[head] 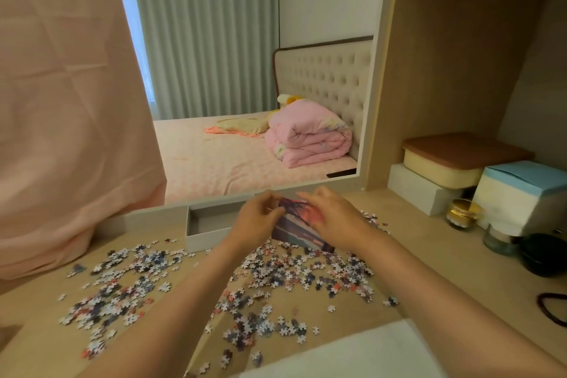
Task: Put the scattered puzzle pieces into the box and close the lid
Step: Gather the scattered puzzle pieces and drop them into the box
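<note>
Several small puzzle pieces (147, 279) lie scattered across the wooden desk, in a wide band from left to right. An open white box (208, 225) stands at the back of the desk, under the mirror's edge. Just right of the box, both my hands hold the printed lid (294, 232), which shows a pink and blue picture and stands tilted over the pieces. My left hand (256, 221) grips the lid's left edge. My right hand (329, 216) grips its top and right side, hiding much of it.
A large mirror (245, 70) stands behind the desk, with a pink cloth (67, 101) draped at the left. Stacked boxes (454, 169), a tissue box (521, 193), small jars (463, 213) and a dark round case (543, 255) crowd the right. A white sheet (352, 353) lies at the front edge.
</note>
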### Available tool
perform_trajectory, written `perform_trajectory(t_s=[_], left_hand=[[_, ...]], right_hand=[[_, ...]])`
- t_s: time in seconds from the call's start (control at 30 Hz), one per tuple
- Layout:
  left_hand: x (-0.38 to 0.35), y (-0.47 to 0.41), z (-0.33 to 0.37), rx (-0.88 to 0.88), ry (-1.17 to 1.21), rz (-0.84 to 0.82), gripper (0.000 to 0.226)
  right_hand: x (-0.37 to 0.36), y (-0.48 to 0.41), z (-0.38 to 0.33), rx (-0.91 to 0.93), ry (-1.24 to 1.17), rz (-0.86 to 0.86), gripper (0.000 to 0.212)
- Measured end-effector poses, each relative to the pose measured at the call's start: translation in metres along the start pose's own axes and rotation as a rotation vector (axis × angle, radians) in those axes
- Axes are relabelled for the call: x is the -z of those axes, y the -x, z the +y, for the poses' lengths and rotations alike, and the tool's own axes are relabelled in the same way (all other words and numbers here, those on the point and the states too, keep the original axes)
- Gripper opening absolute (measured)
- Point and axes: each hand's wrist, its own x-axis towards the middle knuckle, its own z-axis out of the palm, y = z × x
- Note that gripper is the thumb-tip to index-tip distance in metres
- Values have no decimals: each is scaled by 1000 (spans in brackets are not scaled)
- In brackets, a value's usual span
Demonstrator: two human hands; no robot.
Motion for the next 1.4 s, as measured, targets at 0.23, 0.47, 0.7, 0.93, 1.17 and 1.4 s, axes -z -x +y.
perform_trajectory(t_s=[0.23, 0.47, 0.7, 0.93, 1.17, 1.4], left_hand=[[64, -7, -28, 117, 210, 269, 18], [110, -11, -80, 88, -280, 282, 69], [110, -15, -108, -63, -733, -110, 40], [95, -20, -132, 61, -827, -343, 46], [94, -20, -130, 80, -804, -322, 49], [107, 3, -106, -93, -659, -44, 35]], right_hand=[[-24, -39, -21, -376, -530, 184, 47], [-72, -93, -59, -427, -666, 154, 30], [-115, -137, -70, -459, -320, 49, 17], [-131, -137, -75, -186, 463, -351, 39], [-129, -122, -77, -130, 416, -522, 70], [-93, -106, -72, -59, 328, -169, 38]])
